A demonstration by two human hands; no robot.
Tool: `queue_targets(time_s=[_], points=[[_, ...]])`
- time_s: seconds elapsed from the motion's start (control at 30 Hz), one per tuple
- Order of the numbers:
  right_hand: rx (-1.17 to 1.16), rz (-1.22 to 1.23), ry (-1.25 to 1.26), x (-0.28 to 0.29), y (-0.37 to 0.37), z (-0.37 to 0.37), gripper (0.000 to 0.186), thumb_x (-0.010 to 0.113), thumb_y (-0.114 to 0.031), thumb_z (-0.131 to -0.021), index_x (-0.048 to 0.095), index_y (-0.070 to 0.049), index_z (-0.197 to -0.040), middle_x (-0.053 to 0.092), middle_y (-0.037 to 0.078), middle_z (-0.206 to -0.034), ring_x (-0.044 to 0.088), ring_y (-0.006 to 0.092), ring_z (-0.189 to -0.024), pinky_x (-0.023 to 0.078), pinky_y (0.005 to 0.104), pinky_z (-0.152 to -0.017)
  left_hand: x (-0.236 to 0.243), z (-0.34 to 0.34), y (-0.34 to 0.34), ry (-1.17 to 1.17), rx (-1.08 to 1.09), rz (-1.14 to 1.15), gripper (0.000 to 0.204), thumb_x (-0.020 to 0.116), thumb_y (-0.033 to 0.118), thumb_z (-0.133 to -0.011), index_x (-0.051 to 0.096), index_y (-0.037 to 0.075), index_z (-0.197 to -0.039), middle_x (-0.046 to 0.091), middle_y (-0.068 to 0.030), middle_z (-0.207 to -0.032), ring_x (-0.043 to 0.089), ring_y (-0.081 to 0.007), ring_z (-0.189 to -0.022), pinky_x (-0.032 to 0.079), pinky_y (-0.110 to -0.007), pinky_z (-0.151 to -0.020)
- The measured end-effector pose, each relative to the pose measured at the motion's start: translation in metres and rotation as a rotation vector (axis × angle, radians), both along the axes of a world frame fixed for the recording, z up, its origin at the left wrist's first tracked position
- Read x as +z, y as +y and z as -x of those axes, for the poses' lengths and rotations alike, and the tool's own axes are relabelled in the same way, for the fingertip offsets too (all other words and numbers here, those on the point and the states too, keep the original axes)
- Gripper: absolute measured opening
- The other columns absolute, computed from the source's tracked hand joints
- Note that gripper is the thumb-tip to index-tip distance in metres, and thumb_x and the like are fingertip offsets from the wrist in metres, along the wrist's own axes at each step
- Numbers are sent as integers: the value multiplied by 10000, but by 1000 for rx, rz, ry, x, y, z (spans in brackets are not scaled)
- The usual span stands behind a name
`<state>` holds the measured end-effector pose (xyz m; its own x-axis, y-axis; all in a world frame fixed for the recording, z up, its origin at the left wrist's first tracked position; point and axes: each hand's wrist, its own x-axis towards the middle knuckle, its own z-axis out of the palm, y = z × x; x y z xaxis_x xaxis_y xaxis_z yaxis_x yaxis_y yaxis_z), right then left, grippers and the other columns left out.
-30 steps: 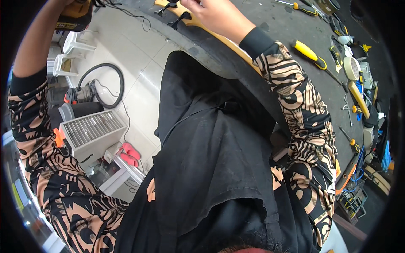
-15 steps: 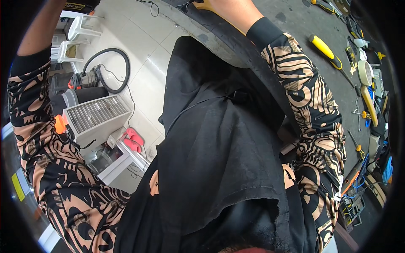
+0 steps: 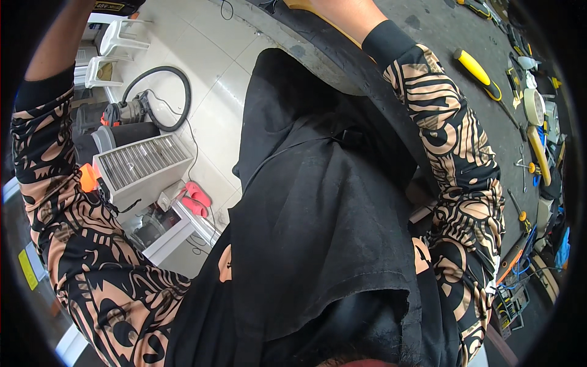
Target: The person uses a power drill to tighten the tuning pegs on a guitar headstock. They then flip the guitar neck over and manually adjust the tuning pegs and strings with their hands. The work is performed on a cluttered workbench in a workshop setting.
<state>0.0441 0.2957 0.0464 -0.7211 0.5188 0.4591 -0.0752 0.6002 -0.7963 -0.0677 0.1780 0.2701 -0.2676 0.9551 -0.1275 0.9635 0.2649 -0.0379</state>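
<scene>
My left forearm reaches up past the top left edge, so the hand itself is cut off. Beside that wrist is the black and yellow battery pack of what looks like a cordless tool; whether I hold it cannot be seen. At the top middle, the heel of my right hand shows over the dark worktop's edge, its fingers outside the picture. A yellow edge of something lies by this hand, too cropped to name. Nearest to my right sleeve on the worktop is a yellow-handled screwdriver.
Tools crowd the right side of the dark worktop, with a roll of tape among them. My black apron hangs in the middle. On the tiled floor at left stand a vacuum cleaner, white stools and a slatted box; red slippers lie nearby.
The view has shifted slightly. My right hand and wrist sit a little higher and further right, with less of the hand and the yellow thing showing. My left arm looks nearly unchanged.
</scene>
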Motion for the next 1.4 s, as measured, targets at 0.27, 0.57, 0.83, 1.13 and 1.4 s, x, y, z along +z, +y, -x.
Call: queue_targets(time_s=[0.27, 0.57, 0.83, 1.13, 1.4], points=[[13, 77, -72, 8, -5, -5, 187, 626, -66, -1024, 701, 88, -1099, 711, 287, -931, 709, 388, -819, 562, 449, -792, -5, -3, 0, 23, -18, -9, 408, 895, 67, -756, 809, -16, -1147, 811, -118, -953, 727, -172, -734, 589, -310, -655], [-50, -80, 52, -2, -4, -2, 218, 646, -78, -988, 717, 91, -1107, 730, 310, -983, 728, 466, -951, 569, 479, -857, -9, -6, 0, 51, -38, -22, 416, 899, 70, -755, 809, -14, -1152, 814, -121, -967, 731, -173, -747, 590, -311, -667], [-236, -187, -69, -3, -14, 0, 197, 702, -142, -951, 729, 33, -1037, 682, 259, -1072, 663, 455, -1066, 542, 515, -957, -10, -7, -2, 77, -62, -43, 423, 903, 73, -754, 808, -13, -1156, 817, -123, -980, 734, -174, -758, 591, -312, -677], [-264, -271, -84, 3, -17, 10, 227, 790, -178, -907, 746, 12, -1024, 653, 227, -1098, 636, 417, -1129, 540, 505, -991, -10, -10, -7, 101, -95, -75, 430, 908, 76, -752, 808, -12, -1162, 819, -126, -994, 737, -175, -771, 592, -313, -689], [-282, -322, 0, -6, -13, 17, 200, 787, -157, -898, 741, 10, -998, 668, 213, -1061, 634, 417, -1099, 533, 513, -959, -16, -12, -21, 147, -203, -151, 437, 912, 78, -751, 807, -10, -1166, 822, -128, -1006, 740, -177, -782, 593, -314, -700]])
